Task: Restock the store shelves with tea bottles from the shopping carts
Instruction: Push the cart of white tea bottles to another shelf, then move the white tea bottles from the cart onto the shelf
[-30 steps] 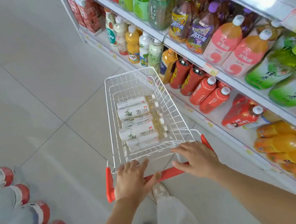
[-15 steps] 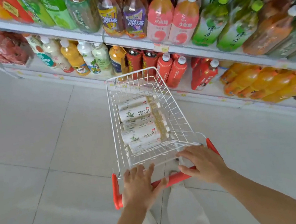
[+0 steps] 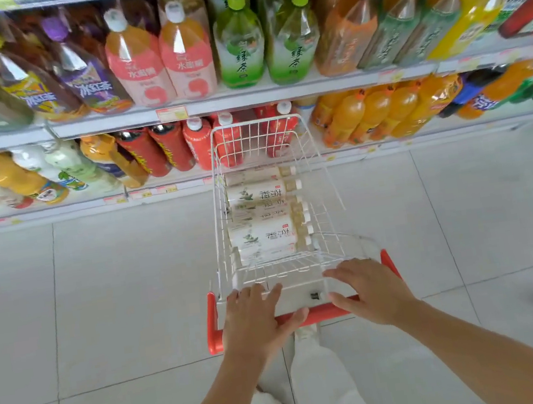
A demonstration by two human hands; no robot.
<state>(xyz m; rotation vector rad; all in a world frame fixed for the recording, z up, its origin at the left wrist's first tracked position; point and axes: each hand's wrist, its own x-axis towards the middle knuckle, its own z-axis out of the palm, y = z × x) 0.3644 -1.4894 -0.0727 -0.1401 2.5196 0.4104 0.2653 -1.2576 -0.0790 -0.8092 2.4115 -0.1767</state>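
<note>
A small white wire shopping cart (image 3: 322, 174) with a red handle bar (image 3: 320, 315) stands nose-on to the shelves. Several white-labelled tea bottles (image 3: 264, 236) lie on their sides in its basket, caps to the right. My left hand (image 3: 257, 321) is wrapped over the left half of the handle bar. My right hand (image 3: 371, 289) rests on the right half, fingers spread over the bar and the basket's rear rim.
Two shelf levels face me: the upper shelf (image 3: 245, 99) carries big bottles of pink, green and orange drinks, the bottom shelf (image 3: 162, 190) red, orange and white bottles. Pale tiled floor (image 3: 103, 308) spreads left and right of the cart. My white trouser legs (image 3: 316, 381) are below the handle.
The cart and my view have swung right until the shelves stand straight ahead. The red-capped bottles at lower left have left the view. Both hands have stayed on the handle.
</note>
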